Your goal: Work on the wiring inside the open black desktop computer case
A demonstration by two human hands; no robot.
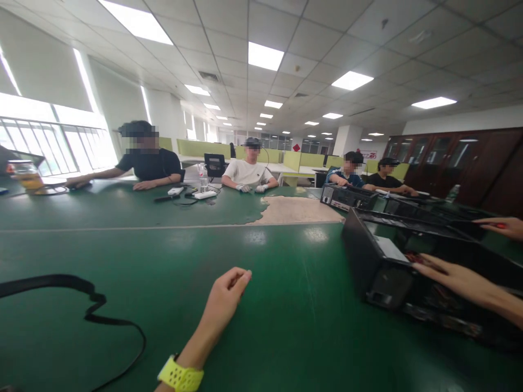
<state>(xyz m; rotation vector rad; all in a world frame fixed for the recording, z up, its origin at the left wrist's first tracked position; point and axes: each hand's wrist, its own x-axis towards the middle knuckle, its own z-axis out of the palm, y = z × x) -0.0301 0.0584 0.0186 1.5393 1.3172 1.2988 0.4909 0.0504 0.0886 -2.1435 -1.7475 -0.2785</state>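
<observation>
My left hand, with a yellow-green watch band at the wrist, is held over the green table. Its fingers are curled and the thumb presses against them; anything inside the grip is hidden. My right hand is not in view. To the right lies an open black computer case. Another person's hand reaches into it near some dark red wires, and a second hand at the right edge holds something red.
A black strap lies at the left. Across the table sit several people, near a plastic bottle, white devices and cables, a glass jar and another computer case. A bare beige patch shows in the green surface.
</observation>
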